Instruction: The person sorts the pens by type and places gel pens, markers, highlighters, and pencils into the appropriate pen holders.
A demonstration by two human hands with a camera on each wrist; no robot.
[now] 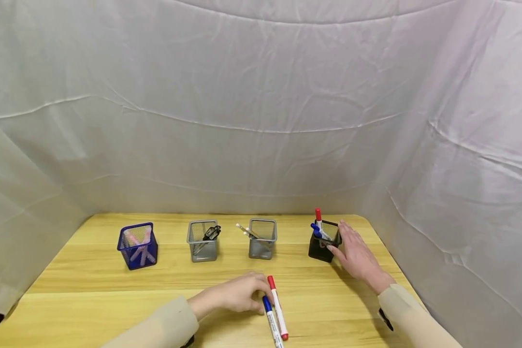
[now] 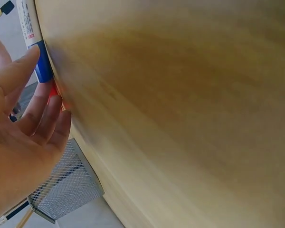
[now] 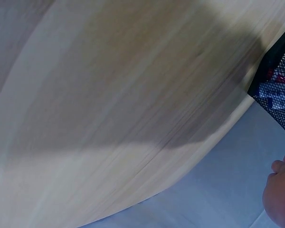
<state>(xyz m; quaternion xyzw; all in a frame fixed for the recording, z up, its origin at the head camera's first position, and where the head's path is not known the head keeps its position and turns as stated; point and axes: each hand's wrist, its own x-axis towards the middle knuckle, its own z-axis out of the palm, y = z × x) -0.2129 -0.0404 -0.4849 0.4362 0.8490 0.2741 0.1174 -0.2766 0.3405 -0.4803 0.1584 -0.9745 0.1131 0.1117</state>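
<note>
My left hand (image 1: 239, 292) pinches the blue cap end of a white marker (image 1: 271, 323) lying on the table. In the left wrist view the thumb presses the blue cap (image 2: 44, 66), with fingers behind it. Right beside it lies a white marker with red ends (image 1: 279, 309). At the right, my right hand (image 1: 358, 256) holds a black mesh pen holder (image 1: 317, 253), thumb at the near side and fingers at the right side. Markers with red and blue caps (image 1: 316, 229) stand in that holder. The right wrist view catches only part of the hand (image 3: 280, 194) and the holder (image 3: 280, 90).
A blue mesh holder (image 1: 153, 249) with pinkish sticks stands at the left. Two silver mesh holders stand mid-table: one (image 1: 206, 254) with black-handled items (image 1: 211, 233), the other (image 1: 261, 251) with pencils (image 1: 243, 229). Grey cloth (image 1: 243, 121) hangs around the wooden table (image 1: 91, 275).
</note>
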